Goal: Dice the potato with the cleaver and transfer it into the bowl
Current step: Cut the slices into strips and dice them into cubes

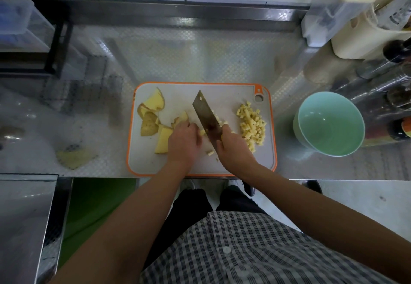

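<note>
A white cutting board with an orange rim (222, 90) lies on the steel counter. My right hand (234, 150) grips the handle of the cleaver (205, 112), whose blade points away and left across the board. My left hand (184, 143) sits just left of the blade, fingers curled over potato strips (202, 132) under the edge; the held pieces are mostly hidden. A heap of diced potato (252, 123) lies on the board's right side. Larger potato slices with skin (153, 114) lie on its left side. The mint-green bowl (329, 126) stands to the right of the board and looks empty.
Bottles and jars (395, 79) crowd the counter's right back, behind the bowl, with a clear container (333, 12) further back. A potato scrap (74, 156) lies on the counter to the left. A black rack (55, 46) stands at the far left.
</note>
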`<action>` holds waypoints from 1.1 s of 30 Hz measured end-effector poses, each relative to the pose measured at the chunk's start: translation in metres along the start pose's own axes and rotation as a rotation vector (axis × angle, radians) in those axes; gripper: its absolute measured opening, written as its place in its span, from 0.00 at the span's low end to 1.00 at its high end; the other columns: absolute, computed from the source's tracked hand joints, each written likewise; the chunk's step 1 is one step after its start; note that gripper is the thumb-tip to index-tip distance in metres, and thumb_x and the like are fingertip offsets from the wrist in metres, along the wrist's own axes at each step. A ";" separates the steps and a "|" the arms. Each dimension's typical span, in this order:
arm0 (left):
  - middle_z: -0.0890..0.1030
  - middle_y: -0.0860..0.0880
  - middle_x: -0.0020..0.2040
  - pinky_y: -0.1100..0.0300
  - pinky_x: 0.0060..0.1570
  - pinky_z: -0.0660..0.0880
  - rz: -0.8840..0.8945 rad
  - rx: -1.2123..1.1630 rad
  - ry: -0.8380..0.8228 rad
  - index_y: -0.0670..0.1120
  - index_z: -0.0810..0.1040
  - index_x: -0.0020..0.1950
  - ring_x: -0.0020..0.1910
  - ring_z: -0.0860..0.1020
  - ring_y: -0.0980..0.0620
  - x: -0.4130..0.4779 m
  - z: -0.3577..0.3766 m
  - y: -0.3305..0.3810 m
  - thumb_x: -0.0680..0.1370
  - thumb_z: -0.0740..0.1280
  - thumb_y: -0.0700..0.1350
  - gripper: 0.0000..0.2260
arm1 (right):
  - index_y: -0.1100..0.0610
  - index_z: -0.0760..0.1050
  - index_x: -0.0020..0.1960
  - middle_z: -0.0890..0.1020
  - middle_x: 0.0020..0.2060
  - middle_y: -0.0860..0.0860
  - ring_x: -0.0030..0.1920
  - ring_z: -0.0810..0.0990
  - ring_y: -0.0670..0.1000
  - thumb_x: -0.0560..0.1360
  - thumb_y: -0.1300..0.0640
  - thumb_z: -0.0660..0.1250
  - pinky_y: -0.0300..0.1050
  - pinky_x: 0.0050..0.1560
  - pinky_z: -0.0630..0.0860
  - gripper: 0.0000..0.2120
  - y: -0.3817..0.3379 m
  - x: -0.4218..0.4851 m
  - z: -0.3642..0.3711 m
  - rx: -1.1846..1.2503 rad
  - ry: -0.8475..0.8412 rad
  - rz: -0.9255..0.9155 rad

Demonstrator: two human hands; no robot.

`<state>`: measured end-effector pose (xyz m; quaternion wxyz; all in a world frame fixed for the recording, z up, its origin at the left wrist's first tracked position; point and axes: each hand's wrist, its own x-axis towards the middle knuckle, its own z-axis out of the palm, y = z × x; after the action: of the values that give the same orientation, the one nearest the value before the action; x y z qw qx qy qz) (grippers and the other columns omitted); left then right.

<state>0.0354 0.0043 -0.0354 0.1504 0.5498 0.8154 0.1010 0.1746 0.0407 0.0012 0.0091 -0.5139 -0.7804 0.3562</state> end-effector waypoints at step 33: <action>0.79 0.46 0.45 0.54 0.37 0.69 -0.046 -0.046 0.025 0.46 0.82 0.47 0.49 0.74 0.45 0.005 0.004 0.000 0.76 0.67 0.45 0.06 | 0.59 0.63 0.55 0.80 0.43 0.60 0.42 0.78 0.63 0.78 0.62 0.58 0.51 0.35 0.69 0.07 -0.004 0.007 0.015 -0.158 -0.054 0.031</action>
<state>0.0351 0.0093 -0.0401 0.1554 0.5261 0.8270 0.1232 0.1626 0.0371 -0.0098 -0.0581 -0.5152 -0.7980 0.3073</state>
